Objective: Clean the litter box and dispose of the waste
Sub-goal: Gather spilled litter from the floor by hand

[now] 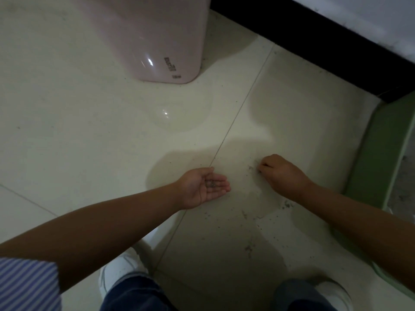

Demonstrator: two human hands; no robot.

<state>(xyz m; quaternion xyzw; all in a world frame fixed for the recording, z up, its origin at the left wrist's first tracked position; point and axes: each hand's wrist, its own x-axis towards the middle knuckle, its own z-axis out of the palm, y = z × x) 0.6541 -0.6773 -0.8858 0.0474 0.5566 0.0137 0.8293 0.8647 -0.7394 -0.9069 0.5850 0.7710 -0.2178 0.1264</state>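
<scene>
Litter grains (250,168) lie scattered on the floor (78,131) beside the green litter box (377,153). Pinch them with your curled right hand (278,170); keep your open left hand (202,187) cupped level, holding the gathered grains.

Dark printed lettering on pink bin (157,41) lower side, upside down, blurred; not legible.

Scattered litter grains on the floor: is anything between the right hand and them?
Nothing visible. The right hand is already down at the grains on the bare floor tile, fingers curled as if pinching. The left hand, palm up, holds collected grains beside it.
</scene>
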